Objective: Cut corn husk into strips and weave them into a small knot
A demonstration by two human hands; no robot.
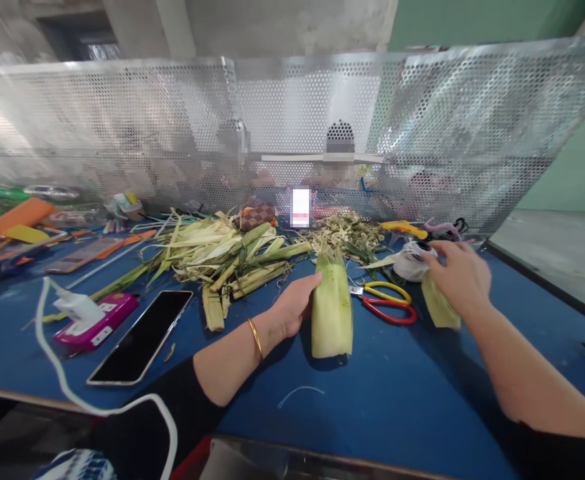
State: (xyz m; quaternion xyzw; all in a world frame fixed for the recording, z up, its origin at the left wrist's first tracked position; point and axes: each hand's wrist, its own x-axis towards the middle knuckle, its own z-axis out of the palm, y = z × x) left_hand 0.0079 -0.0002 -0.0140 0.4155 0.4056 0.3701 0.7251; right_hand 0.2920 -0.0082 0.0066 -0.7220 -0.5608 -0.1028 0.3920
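My left hand [296, 301] is closed on the side of a pale green corn husk bundle [332, 313], held upright with its narrow, frayed end away from me. My right hand [460, 275] is closed at the right, its fingers beside a ball of white thread [411, 262]. From under that hand a yellowish piece of corn husk [441, 305] hangs down; the fingers' grip on it is partly hidden. Between the hands lie scissors [390, 301] with one yellow and one red handle. A short white thread [301, 390] lies in front of the bundle.
A heap of corn husks [227, 257] and dry scraps [345, 233] cover the back. At the left are a phone [142, 339], a magenta power strip [97, 320] with a white charger and a cable [55, 367]. A perforated metal screen [297, 87] stands behind, with people beyond it.
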